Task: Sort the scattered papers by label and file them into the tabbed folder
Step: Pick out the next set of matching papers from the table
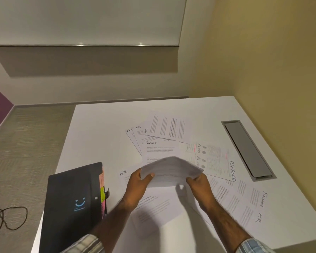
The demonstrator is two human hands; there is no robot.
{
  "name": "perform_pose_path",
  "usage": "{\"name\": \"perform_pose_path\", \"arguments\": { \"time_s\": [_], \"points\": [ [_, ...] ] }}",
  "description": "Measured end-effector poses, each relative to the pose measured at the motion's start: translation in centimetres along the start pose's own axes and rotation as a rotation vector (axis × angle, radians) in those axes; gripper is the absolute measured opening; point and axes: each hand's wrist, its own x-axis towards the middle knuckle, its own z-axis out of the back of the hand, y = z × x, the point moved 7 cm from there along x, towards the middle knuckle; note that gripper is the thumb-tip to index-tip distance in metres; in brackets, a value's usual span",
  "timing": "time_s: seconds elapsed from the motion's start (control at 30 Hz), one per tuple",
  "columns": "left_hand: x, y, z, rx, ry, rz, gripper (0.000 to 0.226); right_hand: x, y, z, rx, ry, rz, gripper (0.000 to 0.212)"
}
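Your left hand (pixel 138 181) and right hand (pixel 199 183) each pinch an end of the paper (pixel 171 168) between them; it looks light and floppy, so grip gently.

A white bench (pixel 98 125) with a grey cable hatch (pixel 247 150) set into it. Dark cord (pixel 5 214) loops on grey carpet (pixel 26 143). Whiteboard (pixel 80 19) hangs on the wall (pixel 195 70) beyond.

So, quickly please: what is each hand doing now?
Left hand: grips the left edge of the lifted paper.
Right hand: grips the right edge of the same paper.
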Motion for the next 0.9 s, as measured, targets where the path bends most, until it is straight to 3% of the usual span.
{"name": "perform_pose_path", "arguments": {
  "time_s": [0.13,0.33,0.43,0.6,0.77,0.9],
  "points": [
    [0.5,-0.2,-0.6,0.004,0.003,-0.012,0.021,-0.2,1.1,-0.1,0.056,-0.061,0.051,0.027],
    [0.7,0.6,0.5,-0.023,0.023,0.0,0.031,0.5,0.6,0.0,0.021,-0.03,0.006,0.032],
    [0.7,1.0,0.4,-0.035,0.026,0.024,0.027,0.4,-0.2,0.0,0.004,-0.054,-0.02,0.022],
    [0.8,0.9,-0.2,-0.004,0.04,0.05,0.024,0.1,0.1,0.0,0.056,-0.071,-0.001,0.028],
    [0.8,0.7,-0.3,0.015,0.056,0.046,0.022,0.5,-1.0,0.2,0.011,-0.082,-0.012,0.014],
    [0.7,0.6,-0.4,0.009,0.082,0.037,0.037,0.5,-0.9,-0.1,0.016,-0.065,-0.005,0.021]
  ]
}}
